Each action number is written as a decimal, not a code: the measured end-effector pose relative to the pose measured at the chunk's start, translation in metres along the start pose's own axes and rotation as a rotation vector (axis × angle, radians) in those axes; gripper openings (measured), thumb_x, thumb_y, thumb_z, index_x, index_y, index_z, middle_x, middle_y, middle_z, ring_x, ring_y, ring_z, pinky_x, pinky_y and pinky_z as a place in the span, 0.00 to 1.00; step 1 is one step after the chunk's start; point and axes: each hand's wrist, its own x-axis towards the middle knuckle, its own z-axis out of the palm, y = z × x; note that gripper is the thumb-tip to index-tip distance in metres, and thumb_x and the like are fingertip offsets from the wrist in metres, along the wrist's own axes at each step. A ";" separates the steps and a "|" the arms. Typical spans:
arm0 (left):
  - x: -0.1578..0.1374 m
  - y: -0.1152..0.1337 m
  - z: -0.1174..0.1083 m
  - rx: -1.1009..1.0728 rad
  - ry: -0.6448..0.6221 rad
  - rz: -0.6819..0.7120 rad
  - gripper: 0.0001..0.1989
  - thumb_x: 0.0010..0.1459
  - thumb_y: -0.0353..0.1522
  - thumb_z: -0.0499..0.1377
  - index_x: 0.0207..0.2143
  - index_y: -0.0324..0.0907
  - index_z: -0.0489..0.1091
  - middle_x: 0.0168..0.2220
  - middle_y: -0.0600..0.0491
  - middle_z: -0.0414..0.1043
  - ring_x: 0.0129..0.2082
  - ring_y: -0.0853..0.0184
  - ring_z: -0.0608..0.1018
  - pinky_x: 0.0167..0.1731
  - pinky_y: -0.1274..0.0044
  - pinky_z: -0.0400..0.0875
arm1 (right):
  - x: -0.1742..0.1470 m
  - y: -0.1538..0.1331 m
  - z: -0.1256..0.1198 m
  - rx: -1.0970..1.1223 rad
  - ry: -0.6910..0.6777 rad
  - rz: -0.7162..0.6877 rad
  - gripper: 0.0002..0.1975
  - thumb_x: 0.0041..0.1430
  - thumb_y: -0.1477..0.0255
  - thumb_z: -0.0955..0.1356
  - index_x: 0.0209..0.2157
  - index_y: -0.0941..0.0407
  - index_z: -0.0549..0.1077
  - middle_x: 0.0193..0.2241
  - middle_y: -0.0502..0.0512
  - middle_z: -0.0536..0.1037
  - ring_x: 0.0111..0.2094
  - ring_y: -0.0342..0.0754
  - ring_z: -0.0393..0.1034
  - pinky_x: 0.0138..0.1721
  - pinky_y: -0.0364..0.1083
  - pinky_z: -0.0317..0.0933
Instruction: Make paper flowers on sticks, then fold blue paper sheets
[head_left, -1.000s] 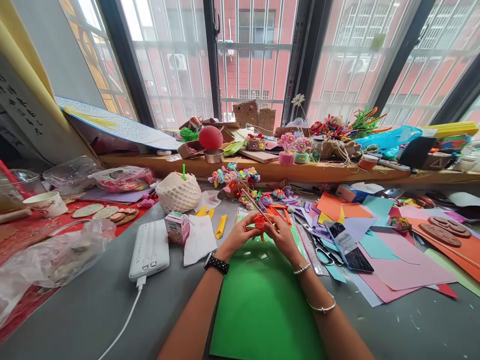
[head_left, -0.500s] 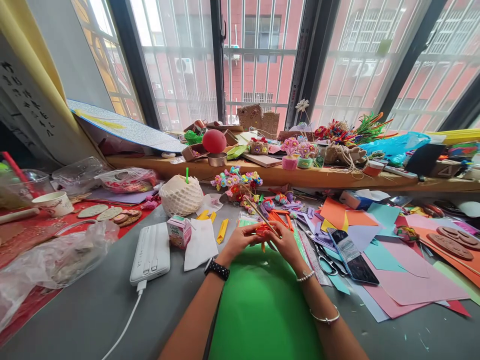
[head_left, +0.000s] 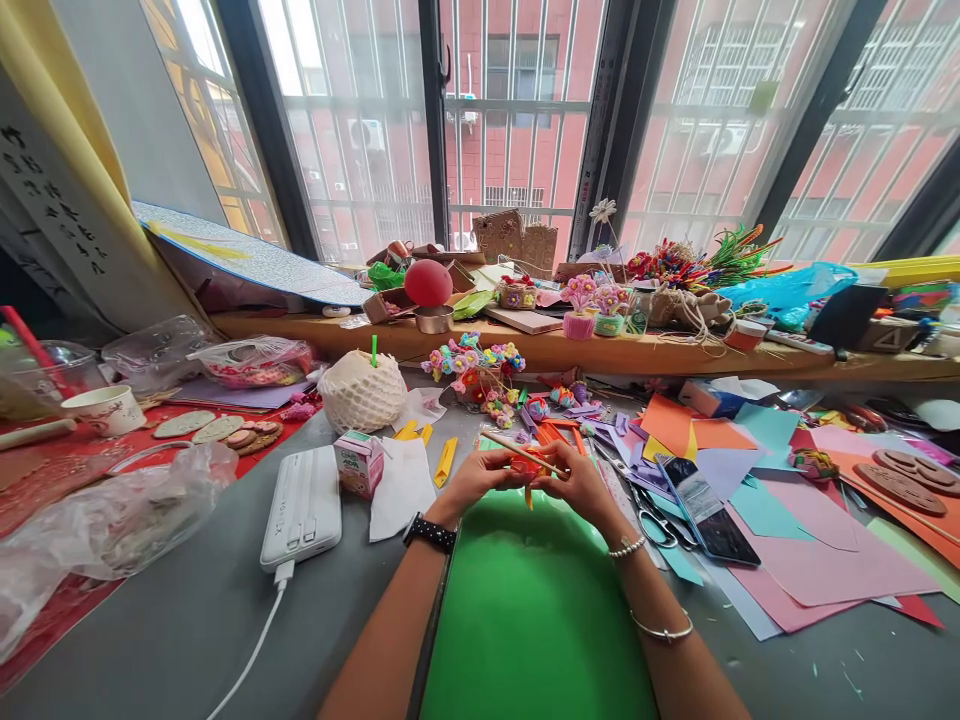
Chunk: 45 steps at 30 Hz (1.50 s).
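Above the far end of a glossy green surface (head_left: 536, 610), my two hands meet around a small orange-red folded paper piece (head_left: 531, 466). The fingers of my left hand (head_left: 478, 482) pinch its left side. In my right hand (head_left: 586, 487), closed at the right side of the paper, is a thin wooden stick (head_left: 517, 447) that slants across the top of the piece. A small yellow-orange tip pokes out below the paper. Fingers hide much of the piece. Yellow folded paper strips (head_left: 445, 462) lie left of my left hand.
On the right are scissors (head_left: 660, 525), a phone (head_left: 706, 510) and coloured paper sheets (head_left: 825, 560). A white power bank (head_left: 302, 505) with a cable, a pink drink carton (head_left: 358, 463) and a net-wrapped coconut (head_left: 364, 390) stand left. Crocheted flowers (head_left: 472, 362) are ahead.
The wooden stick has swung from a steep slant to a flatter one across the paper piece. My right hand has shifted slightly right, and both hands stay closed on the work.
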 end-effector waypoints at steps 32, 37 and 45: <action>-0.002 0.000 -0.007 0.010 -0.079 -0.059 0.20 0.35 0.35 0.67 0.34 0.37 0.72 0.29 0.51 0.73 0.30 0.67 0.73 0.34 0.75 0.66 | -0.001 0.008 -0.001 -0.082 -0.037 -0.066 0.12 0.45 0.63 0.68 0.31 0.55 0.70 0.26 0.48 0.72 0.24 0.43 0.63 0.25 0.41 0.56; -0.002 0.001 -0.005 -0.071 -0.111 0.000 0.32 0.37 0.31 0.66 0.48 0.40 0.62 0.39 0.48 0.70 0.36 0.66 0.73 0.34 0.78 0.66 | 0.000 0.003 0.003 -0.091 0.034 -0.058 0.17 0.46 0.61 0.67 0.36 0.56 0.69 0.26 0.50 0.72 0.22 0.43 0.62 0.23 0.41 0.55; 0.002 -0.004 -0.003 -0.003 -0.014 0.102 0.33 0.38 0.31 0.66 0.49 0.41 0.59 0.43 0.45 0.67 0.31 0.68 0.74 0.21 0.84 0.61 | 0.001 0.007 0.004 -0.017 0.069 -0.071 0.24 0.45 0.61 0.67 0.44 0.56 0.68 0.33 0.53 0.74 0.23 0.44 0.62 0.23 0.42 0.56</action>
